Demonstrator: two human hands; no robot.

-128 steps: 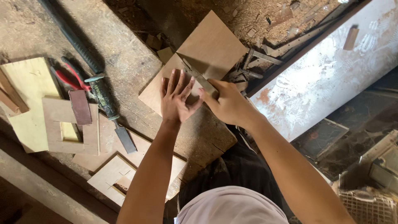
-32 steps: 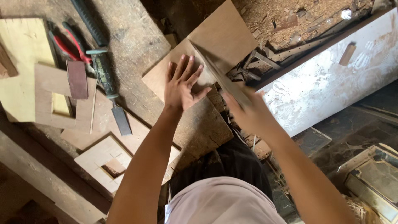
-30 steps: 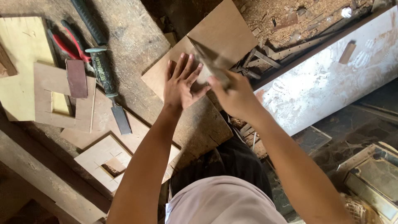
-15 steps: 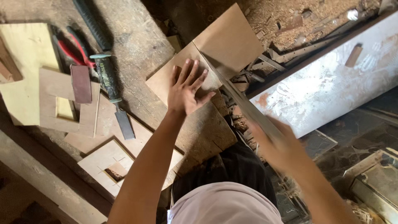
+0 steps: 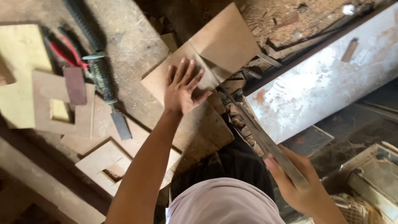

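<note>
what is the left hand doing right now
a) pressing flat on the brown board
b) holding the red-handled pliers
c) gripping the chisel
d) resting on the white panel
a: the left hand lies spread, palm down, on the brown board, while the right hand grips the long saw blade that meets that board's edge; the chisel lies untouched on the bench.

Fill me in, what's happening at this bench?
A person is sawing a thin brown board on a worn workbench. The left hand presses flat on the board; the right hand grips a long hand saw drawn back toward the body. A chisel, red-handled pliers and cut-out panels lie alongside.
</note>
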